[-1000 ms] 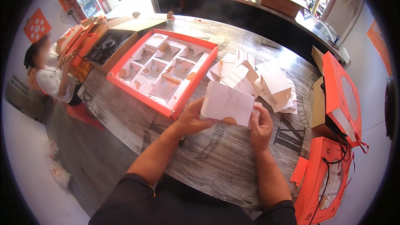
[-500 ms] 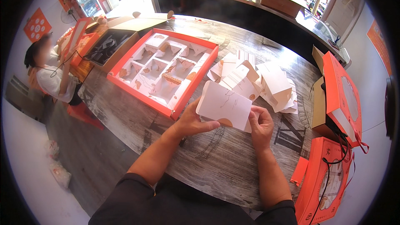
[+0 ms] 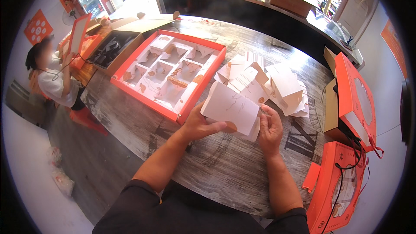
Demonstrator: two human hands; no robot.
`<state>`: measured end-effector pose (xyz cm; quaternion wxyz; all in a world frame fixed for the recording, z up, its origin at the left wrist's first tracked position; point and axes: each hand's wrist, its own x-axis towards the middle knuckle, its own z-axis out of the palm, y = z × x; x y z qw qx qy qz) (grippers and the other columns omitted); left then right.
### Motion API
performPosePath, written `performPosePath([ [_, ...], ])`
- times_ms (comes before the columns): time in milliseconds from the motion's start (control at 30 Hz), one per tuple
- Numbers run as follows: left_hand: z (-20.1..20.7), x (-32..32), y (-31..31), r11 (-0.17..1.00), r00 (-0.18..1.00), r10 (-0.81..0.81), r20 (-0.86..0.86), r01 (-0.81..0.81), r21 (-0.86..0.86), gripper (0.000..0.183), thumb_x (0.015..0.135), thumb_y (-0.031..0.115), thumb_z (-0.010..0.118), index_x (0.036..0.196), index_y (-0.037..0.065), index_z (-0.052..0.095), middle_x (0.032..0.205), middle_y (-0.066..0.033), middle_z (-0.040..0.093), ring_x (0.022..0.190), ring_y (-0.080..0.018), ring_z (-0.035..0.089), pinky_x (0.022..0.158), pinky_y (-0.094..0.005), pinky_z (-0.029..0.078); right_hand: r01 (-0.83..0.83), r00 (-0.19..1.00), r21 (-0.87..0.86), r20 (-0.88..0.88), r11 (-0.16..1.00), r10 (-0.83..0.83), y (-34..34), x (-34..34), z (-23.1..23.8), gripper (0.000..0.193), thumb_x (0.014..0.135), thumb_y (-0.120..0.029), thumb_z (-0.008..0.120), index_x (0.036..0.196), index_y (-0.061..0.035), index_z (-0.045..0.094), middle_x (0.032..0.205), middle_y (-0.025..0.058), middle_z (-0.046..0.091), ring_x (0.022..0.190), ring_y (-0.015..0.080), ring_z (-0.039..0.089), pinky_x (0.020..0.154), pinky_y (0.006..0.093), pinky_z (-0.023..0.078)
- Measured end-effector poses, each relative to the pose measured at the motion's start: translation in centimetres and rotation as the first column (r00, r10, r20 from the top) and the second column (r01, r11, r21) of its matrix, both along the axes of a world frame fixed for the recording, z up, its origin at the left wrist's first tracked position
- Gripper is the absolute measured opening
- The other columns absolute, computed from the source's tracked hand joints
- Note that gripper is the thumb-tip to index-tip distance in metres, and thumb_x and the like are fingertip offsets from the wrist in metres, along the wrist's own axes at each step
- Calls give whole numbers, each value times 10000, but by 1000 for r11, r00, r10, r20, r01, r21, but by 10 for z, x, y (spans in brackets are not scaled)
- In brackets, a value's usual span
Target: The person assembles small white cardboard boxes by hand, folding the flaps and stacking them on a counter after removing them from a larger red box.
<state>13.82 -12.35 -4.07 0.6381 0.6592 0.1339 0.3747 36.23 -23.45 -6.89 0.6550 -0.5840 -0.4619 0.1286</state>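
Note:
My left hand grips the left end of a small white folded paperboard box, thumb on top near a brown printed patch. Fine line drawings mark the white face, and a second layer of board shows under its right end. My right hand has its fingers pinched at the right edge of that box. Beyond it lies a loose pile of white paperboard pieces. Left of the pile is a shallow red tray box, with white patterned dividers forming several square compartments.
A brown carton with dark contents stands beyond the tray. Red gift boxes with windows and a black cable are at the right. A co-worker in white stands at the left, holding a red-edged panel.
The paperboard box has tilted slightly, and more of its under layer shows at the right end. My right fingers have shifted along its edge. The co-worker's panel has turned.

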Motion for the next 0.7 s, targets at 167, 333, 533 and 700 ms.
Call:
performPosePath([
  [167,1,-4,3,998,998,-50,-35,49,-36,501,838,86,815,1270,-18,584,1167,-79,674,1099,-150,623,945,-333,514,-80,997,-11,14,997,80,-6,0,11,197,1011,-23,539,1190,-18,620,1017,61,698,872,75,624,806,249,507],
  [333,2,-1,10,992,1000,-25,1,25,-127,641,837,110,821,1393,1,520,1285,-93,636,1200,-177,585,1019,-357,476,-209,952,96,-207,973,225,-10,2,5,134,1044,-3,466,1121,-41,569,1036,42,655,946,102,589,867,232,465],
  [533,-5,4,12,968,997,1,83,19,-250,696,868,134,790,1464,15,453,1400,-113,562,1296,-207,526,1096,-391,415,-173,977,94,139,980,159,-8,3,16,177,929,88,527,938,-17,669,1059,85,660,960,192,629,858,278,494],
  [700,-5,5,12,955,994,-16,105,47,-292,663,896,129,760,1474,34,450,1397,-109,566,1286,-208,536,1077,-386,436,-226,941,-25,252,974,225,-8,-5,25,266,848,113,549,920,-50,747,1135,111,637,1097,247,615,929,326,501],
])
